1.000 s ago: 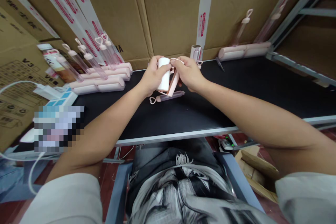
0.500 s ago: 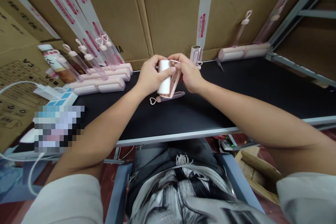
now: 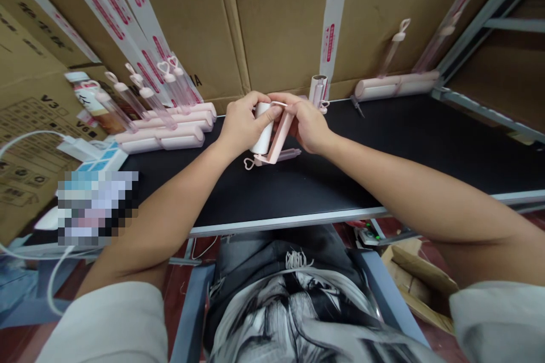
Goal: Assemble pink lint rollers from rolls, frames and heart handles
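Over the black tabletop, my two hands meet in the middle of the view. My left hand is closed round a smooth white roll, its thumb lying across the top. Fingers of my right hand grip a thin pale pink L-shaped frame, which stands beside the roll with its lower arm pointing left. The fingertips hide where roll and frame come together at the top. Just behind and below lies a translucent pink handle with a heart-shaped loop.
Several pink rollers with upright clear handles stand at left, near a drink bottle, power strip and blurred-out device. Behind are a hollow roll holding a handle, and a screwdriver-like tool. More pink rollers are at right.
The pink frame has swung away from the white roll, its lower end dropping slightly, so a wider gap shows between them. Both hands stay in nearly the same place.
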The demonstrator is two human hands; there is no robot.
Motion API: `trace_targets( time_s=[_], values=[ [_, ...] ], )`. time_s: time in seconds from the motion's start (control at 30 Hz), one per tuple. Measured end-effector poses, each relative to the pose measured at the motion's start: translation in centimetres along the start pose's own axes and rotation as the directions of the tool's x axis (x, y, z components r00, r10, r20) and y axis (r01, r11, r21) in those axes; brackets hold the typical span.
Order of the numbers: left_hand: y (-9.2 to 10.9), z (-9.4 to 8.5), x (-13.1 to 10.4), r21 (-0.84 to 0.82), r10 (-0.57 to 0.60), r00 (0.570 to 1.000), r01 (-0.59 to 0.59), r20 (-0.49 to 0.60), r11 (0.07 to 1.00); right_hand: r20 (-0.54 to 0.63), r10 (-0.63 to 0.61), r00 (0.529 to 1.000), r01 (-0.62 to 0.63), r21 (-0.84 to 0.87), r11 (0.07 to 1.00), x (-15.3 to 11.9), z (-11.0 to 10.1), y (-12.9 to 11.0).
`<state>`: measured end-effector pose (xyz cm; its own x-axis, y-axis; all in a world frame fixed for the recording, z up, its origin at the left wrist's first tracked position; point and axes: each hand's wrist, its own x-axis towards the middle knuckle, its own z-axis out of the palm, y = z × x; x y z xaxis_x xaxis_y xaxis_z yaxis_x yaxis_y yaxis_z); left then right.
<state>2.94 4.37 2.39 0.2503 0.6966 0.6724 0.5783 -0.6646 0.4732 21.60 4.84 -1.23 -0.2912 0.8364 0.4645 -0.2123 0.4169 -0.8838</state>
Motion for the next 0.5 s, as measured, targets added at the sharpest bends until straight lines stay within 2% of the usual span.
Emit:
trace_targets(
  time_s=[0.1, 0.2, 0.37, 0.5],
  values=[
    [-0.32, 0.18, 0.06, -0.007, 0.011, 1.000, -0.011, -0.021, 1.000, -0.049, -0.132, 0.990, 0.125, -0.126, 0.984, -0.01, 0.39, 0.26],
    [-0.32, 0.37, 0.34, -0.103, -0.011, 0.999, 0.006, -0.049, 0.995, -0.108, -0.268, 0.957, 0.237, -0.236, 0.942, -0.09, 0.75, 0.08],
    [-0.51, 0.71, 0.89, -0.391, -0.172, 0.985, 0.147, -0.031, 0.909, -0.121, -0.313, 0.942, 0.273, -0.264, 0.925, -0.21, 0.85, -0.21],
    [-0.43, 1.00, 0.92, -0.477, -0.222, 0.975, 0.204, 0.020, 0.855, -0.138, -0.300, 0.944, 0.263, -0.235, 0.936, -0.21, 0.78, -0.04]
  ],
)
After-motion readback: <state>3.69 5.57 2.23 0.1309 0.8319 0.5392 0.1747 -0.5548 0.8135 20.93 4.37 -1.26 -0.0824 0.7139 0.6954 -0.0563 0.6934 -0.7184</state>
